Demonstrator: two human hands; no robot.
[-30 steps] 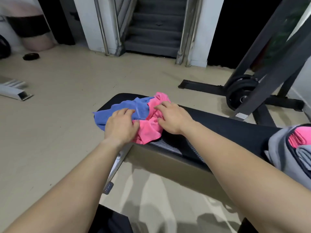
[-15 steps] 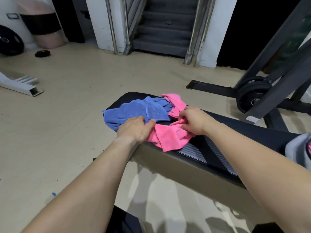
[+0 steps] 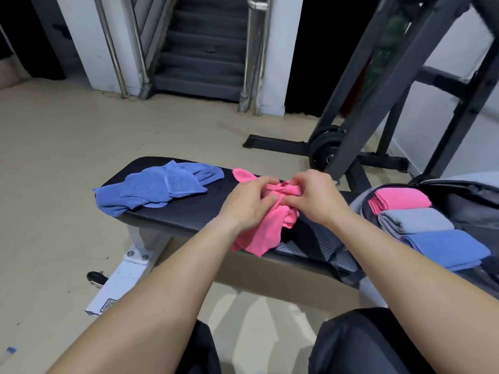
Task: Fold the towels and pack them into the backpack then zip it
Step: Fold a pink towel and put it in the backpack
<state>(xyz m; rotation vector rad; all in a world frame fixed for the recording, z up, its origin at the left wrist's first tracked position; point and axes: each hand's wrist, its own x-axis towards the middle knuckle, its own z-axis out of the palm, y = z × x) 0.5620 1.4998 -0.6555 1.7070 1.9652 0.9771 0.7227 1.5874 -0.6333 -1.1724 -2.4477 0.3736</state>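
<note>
A crumpled pink towel (image 3: 263,233) lies on the middle of the black bench (image 3: 194,214) and hangs over its near edge. My left hand (image 3: 247,202) and my right hand (image 3: 314,197) both pinch its bunched upper part. A rumpled blue towel (image 3: 154,188) lies alone on the bench's left end. At the right the grey backpack (image 3: 464,201) stands open, holding a folded pink towel (image 3: 402,199), a folded grey towel (image 3: 415,222) and a folded blue towel (image 3: 448,248) side by side.
A dark weight rack (image 3: 383,85) with weight plates (image 3: 325,152) stands behind the bench on the right. Grey stairs (image 3: 202,49) rise at the back. The bench's white foot (image 3: 121,276) sits on the beige floor. My knees show at the bottom.
The pink towel has been pulled right, away from the blue towel, which stays on the left end. Both hands moved right with it, and the view swung right to show the backpack's contents.
</note>
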